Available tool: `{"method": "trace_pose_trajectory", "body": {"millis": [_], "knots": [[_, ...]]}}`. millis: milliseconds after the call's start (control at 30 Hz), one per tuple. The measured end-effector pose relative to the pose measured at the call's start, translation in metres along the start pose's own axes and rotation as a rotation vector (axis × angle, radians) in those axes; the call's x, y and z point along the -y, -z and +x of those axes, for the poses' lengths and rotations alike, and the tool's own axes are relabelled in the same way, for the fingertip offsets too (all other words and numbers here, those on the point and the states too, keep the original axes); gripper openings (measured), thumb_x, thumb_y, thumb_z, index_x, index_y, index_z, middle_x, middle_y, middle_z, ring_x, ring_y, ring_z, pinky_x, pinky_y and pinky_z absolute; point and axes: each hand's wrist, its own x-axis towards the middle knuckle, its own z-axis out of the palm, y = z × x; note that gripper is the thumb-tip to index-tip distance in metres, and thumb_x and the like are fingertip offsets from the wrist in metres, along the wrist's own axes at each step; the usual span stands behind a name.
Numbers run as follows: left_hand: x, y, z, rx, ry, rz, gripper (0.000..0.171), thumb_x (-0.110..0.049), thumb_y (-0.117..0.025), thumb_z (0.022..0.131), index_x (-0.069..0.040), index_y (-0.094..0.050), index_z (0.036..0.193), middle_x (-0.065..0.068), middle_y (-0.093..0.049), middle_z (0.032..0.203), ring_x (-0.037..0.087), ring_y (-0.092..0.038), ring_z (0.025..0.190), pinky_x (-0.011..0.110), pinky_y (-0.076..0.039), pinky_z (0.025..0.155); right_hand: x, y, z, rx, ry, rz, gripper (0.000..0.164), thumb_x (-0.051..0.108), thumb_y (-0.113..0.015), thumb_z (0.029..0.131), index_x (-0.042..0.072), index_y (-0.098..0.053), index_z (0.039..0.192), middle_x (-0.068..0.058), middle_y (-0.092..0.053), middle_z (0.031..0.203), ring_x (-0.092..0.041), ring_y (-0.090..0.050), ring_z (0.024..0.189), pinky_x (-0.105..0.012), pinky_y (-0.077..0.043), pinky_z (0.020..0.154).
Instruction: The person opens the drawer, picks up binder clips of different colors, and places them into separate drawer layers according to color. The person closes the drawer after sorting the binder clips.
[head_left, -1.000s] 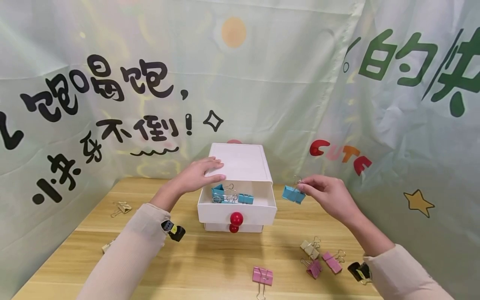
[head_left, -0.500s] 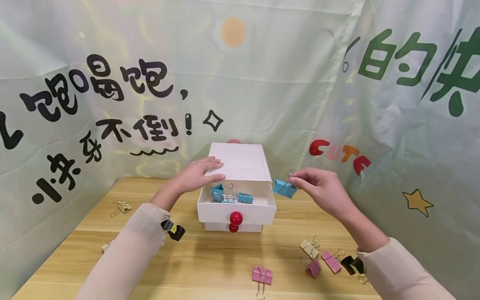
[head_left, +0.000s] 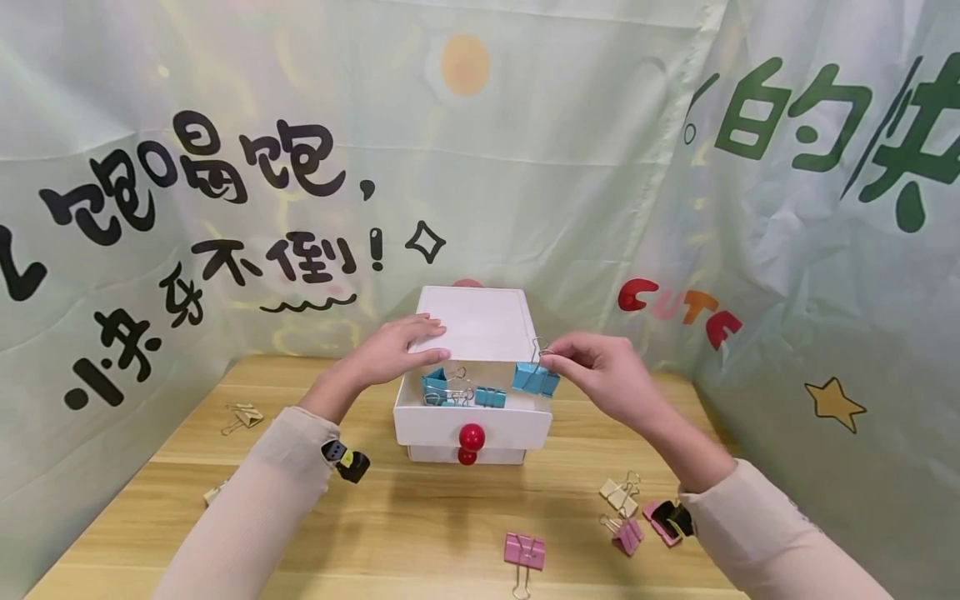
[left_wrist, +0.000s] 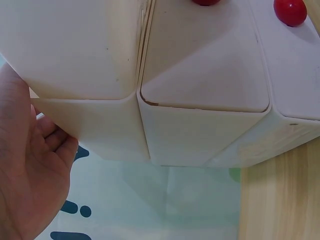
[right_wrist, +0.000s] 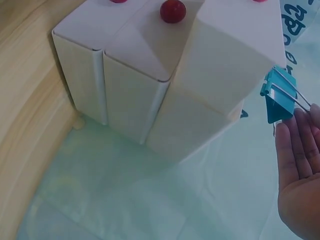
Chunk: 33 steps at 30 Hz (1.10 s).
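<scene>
My right hand [head_left: 603,375] pinches a blue binder clip [head_left: 535,379] by its wire handle, over the right side of the pulled-out top drawer [head_left: 435,427]. The right wrist view shows this clip [right_wrist: 280,95] beside the drawer's upper edge, its body hanging below the fingertips. Inside the drawer lie other blue binder clips [head_left: 491,397], some with their wire handles up. My left hand [head_left: 401,346] rests on the left top edge of the white drawer box [head_left: 480,321], fingers extended across it. In the left wrist view, that hand [left_wrist: 37,165] lies along the box's side.
Two red knobs [head_left: 472,437] stick out at the drawer fronts. Pink binder clips [head_left: 525,551] and a cream one [head_left: 618,497] lie at the front right of the wooden table [head_left: 390,533]. More cream clips [head_left: 246,416] lie at left. Printed cloth hangs behind.
My right hand has moved left with the blue binder clip, from beside the box to over the drawer's right side. My left hand has stayed on the box.
</scene>
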Motion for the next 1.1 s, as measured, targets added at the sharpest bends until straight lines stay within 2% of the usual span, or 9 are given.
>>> {"method": "trace_pose_trajectory", "body": {"millis": [200, 533, 900, 1100], "knots": [[0.001, -0.001, 0.000, -0.007, -0.003, -0.009, 0.071, -0.063, -0.055, 0.091, -0.011, -0.056, 0.139, 0.008, -0.044, 0.149, 0.028, -0.029, 0.143, 0.052, -0.023, 0.115, 0.001, -0.012, 0.005, 0.033, 0.028, -0.034, 0.005, 0.021, -0.072, 0.090, 0.017, -0.074, 0.092, 0.005, -0.067, 0.078, -0.015, -0.053, 0.062, -0.026, -0.044, 0.052], [0.001, -0.002, 0.000, 0.003, 0.012, -0.011, 0.069, -0.062, -0.055, 0.091, -0.013, -0.055, 0.140, 0.006, -0.043, 0.150, 0.025, -0.028, 0.144, 0.050, -0.022, 0.116, -0.006, -0.029, 0.008, 0.138, 0.008, -0.097, 0.007, 0.023, -0.072, 0.091, 0.017, -0.074, 0.091, 0.007, -0.068, 0.079, -0.011, -0.060, 0.067, -0.026, -0.052, 0.059], [0.002, -0.001, 0.000, 0.000, 0.012, -0.008, 0.069, -0.062, -0.055, 0.091, -0.013, -0.055, 0.140, 0.005, -0.043, 0.150, 0.024, -0.028, 0.144, 0.050, -0.022, 0.116, -0.007, -0.031, 0.005, 0.151, 0.000, -0.127, 0.008, 0.021, -0.073, 0.090, 0.016, -0.075, 0.096, 0.007, -0.070, 0.085, -0.008, -0.064, 0.074, -0.025, -0.056, 0.067], [0.001, -0.001, -0.001, 0.004, 0.019, -0.008, 0.068, -0.061, -0.056, 0.092, -0.013, -0.055, 0.141, 0.005, -0.043, 0.151, 0.024, -0.028, 0.144, 0.049, -0.022, 0.116, -0.006, -0.031, 0.003, 0.120, 0.020, -0.154, 0.009, 0.022, -0.073, 0.090, 0.016, -0.075, 0.096, 0.008, -0.071, 0.086, -0.006, -0.064, 0.074, -0.025, -0.056, 0.067]]}}
